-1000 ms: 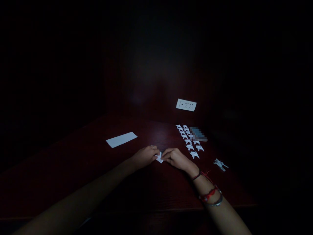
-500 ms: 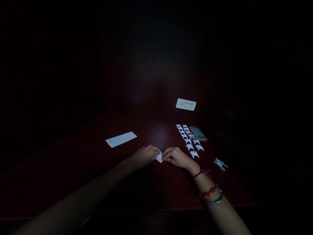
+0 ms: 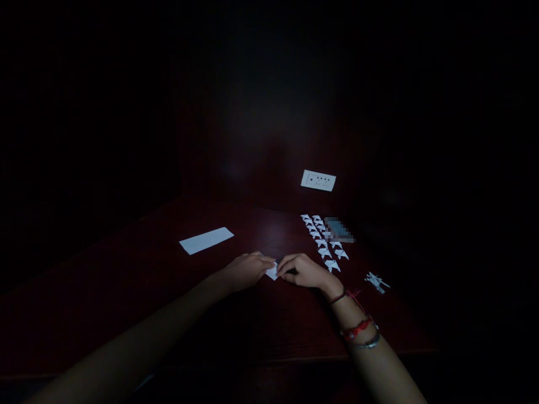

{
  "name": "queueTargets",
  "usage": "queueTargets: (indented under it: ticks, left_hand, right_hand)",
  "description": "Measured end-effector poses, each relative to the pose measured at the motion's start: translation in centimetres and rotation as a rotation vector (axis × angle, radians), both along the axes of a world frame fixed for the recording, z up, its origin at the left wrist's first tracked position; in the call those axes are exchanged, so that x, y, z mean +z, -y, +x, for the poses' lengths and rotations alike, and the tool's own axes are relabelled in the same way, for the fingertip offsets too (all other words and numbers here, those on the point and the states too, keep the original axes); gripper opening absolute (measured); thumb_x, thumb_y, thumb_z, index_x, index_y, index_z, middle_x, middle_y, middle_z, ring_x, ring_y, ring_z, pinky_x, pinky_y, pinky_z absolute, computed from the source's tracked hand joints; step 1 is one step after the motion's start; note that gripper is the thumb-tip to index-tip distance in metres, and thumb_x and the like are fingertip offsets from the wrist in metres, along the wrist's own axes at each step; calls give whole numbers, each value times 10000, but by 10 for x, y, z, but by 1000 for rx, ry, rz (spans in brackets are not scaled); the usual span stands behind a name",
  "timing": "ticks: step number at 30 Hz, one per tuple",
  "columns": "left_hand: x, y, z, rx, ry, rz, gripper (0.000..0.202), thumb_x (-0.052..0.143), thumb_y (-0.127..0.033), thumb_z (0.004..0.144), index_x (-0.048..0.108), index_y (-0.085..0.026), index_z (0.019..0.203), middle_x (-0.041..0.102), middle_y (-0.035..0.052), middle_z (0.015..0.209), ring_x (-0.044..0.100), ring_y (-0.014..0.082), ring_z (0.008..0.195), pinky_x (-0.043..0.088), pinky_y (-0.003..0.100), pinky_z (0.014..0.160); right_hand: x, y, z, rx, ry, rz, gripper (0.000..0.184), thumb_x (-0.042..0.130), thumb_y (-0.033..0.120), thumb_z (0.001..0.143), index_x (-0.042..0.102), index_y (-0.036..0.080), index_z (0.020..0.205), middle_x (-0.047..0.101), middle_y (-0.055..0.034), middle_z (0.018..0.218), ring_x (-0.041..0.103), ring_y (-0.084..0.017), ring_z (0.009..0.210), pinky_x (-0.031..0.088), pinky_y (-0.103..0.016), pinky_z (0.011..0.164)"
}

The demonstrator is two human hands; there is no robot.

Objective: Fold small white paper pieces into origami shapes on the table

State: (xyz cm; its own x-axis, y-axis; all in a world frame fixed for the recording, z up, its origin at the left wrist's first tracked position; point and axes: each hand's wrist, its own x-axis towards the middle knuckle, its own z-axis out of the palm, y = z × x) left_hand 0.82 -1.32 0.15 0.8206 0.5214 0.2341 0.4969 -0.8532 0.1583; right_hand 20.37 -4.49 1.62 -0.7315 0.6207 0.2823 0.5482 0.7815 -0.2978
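A small piece of folded white paper (image 3: 272,272) lies on the dark red table between my hands. My left hand (image 3: 248,269) grips its left side, fingers closed on it. From the right, my right hand (image 3: 304,270) pinches the paper's other edge with thumb and fingertips. Part of the paper is hidden under the fingers. To the right of my hands stand two slanting rows of small folded white paper shapes (image 3: 323,252) with pointed ends. Bracelets circle my right wrist.
A long white paper strip (image 3: 206,240) lies on the table (image 3: 138,269) at left. Thin paper scraps (image 3: 377,282) are heaped at right. A blurred flat rectangular object (image 3: 339,229) lies beside the folded shapes. A white socket panel (image 3: 318,180) is on the back wall. The surroundings are very dark.
The view has shifted slightly, so everything sits a little further left. Both hands stay on the small paper, with the fingers only slightly moved.
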Motion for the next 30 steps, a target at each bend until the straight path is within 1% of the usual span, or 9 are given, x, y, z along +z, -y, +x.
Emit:
queueTargets:
  ticks: [5,8,13,16,19,25,30]
  left_hand:
    - [1,-2,-2,-58,9,6,273,359,-197,832,505,-265,1052,523,-25,1091,453,130,973,292,225,834]
    - [0,-5,-2,-76,16,6,273,383,-199,824,487,-274,1065,517,-28,1092,445,129,983,276,233,851]
    - [-8,-12,-1,-43,-6,-7,310,400,-196,815,455,-292,1105,442,-22,1185,389,143,1058,253,264,877]
    - [-12,-13,-2,-28,-15,-26,312,379,-213,828,442,-308,1118,445,-31,1188,379,146,1071,256,273,872]
    - [-11,-12,-2,0,-9,-31,295,370,-228,835,460,-316,1102,467,-38,1166,394,147,1058,264,269,863]
    - [-9,-11,-2,-34,-15,3,288,360,-215,836,491,-301,1078,489,-32,1140,424,133,1026,267,241,863]
    - [-7,-10,-1,-10,-33,2,298,376,-204,823,488,-288,1085,495,-24,1137,435,139,1016,283,248,851]
  right_hand:
    - [0,0,2,-17,17,-33,184,510,109,709,636,166,831,607,-24,870,549,-101,795,401,-202,751]
    - [-1,-1,3,-24,7,-54,187,518,118,710,635,170,846,606,-23,873,549,-101,800,399,-203,752]
    - [-4,-3,6,-10,-23,-63,180,526,117,709,638,177,836,609,-18,860,548,-102,795,398,-212,757]
    - [-5,-4,6,4,-37,-52,179,523,114,710,639,173,832,609,-21,866,548,-99,790,399,-208,754]
    - [-5,-4,5,-8,-29,-55,178,527,113,704,641,176,825,610,-20,869,549,-101,793,400,-208,751]
    - [-3,-3,6,-51,-17,-66,185,522,99,693,642,173,814,612,-20,857,554,-103,774,404,-208,737]
    - [-3,-3,8,-90,-39,-33,186,514,123,710,637,169,841,606,-26,826,546,-101,748,403,-198,702]
